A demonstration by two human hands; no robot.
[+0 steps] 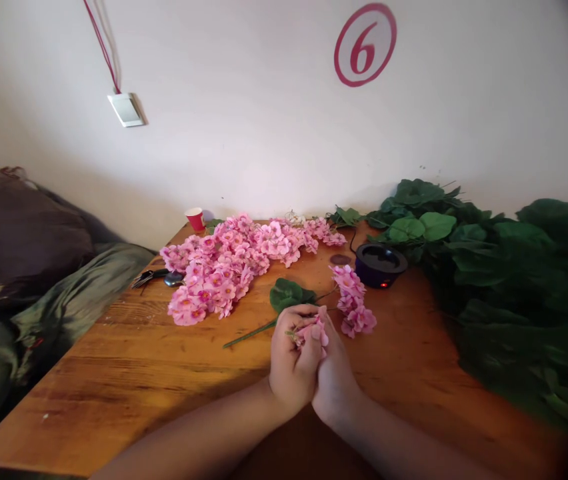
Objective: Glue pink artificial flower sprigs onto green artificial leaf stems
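Pink blossoms (305, 333) held where my hands press together.
My left hand (287, 363) grips them; I can't tell the right hand's (337, 383) finger hold. Squeezing hard could crumple petals. I count one leafy stem (287, 293), one loose spray (351, 293), one black pot (379, 265), one cup (195, 220).

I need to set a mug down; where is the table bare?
Widest: left front of the table, between the big blossom heap and the left forearm. Smaller: between the right hand, black pot and green leaves. Crowded: back and far right.
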